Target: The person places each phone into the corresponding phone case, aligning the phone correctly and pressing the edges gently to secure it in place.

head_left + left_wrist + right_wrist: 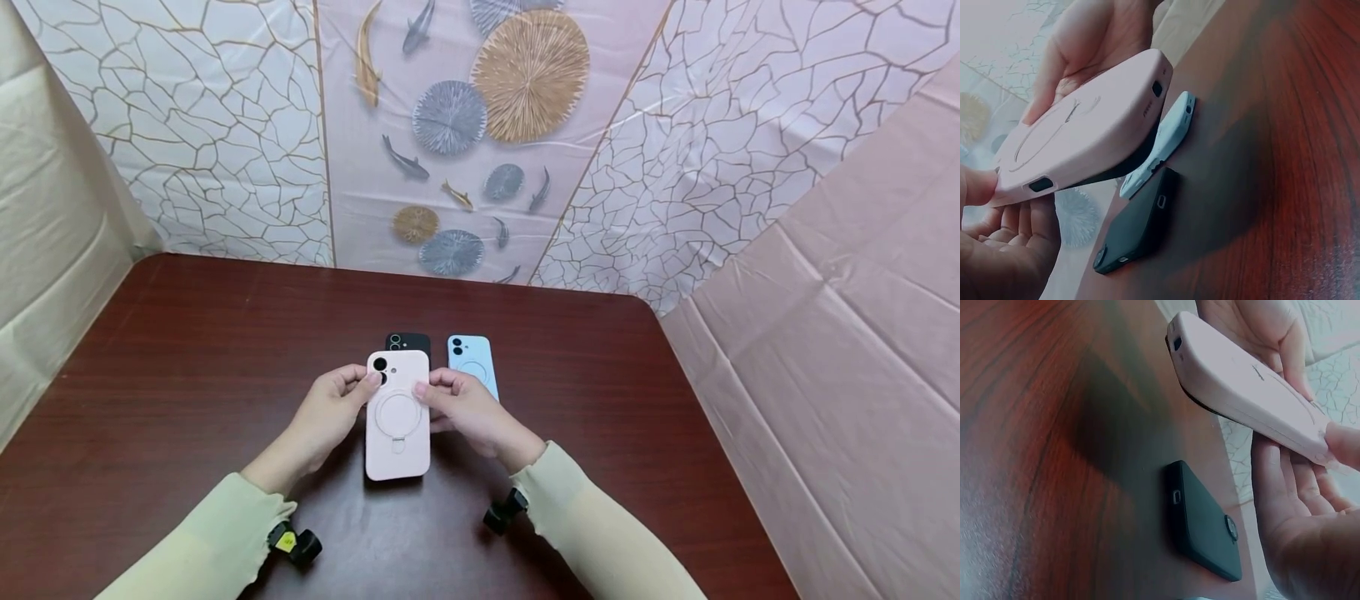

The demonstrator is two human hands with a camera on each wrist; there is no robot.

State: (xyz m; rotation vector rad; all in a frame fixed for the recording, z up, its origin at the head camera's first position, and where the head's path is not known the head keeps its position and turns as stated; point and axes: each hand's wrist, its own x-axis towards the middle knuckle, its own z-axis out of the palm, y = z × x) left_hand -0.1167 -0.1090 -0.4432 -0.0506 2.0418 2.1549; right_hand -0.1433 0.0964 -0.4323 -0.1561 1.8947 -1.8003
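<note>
Both hands (397,408) gripping pink phone case (397,442), black case (408,341) and blue case (471,357) behind

Pale pink phone case (397,417) with a matching pink ring, black case (408,341), light blue case (472,362), dark red-brown wood-grain table (187,358), pale green sleeves (592,533), backdrop (465,142) patterned with gold-veined crackle, grey and gold discs, fish.

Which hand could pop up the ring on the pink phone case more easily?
Probably the right hand: its thumb lies on the pink case right beside the ring. The left hand grips the case's edge up by the camera holes.
</note>
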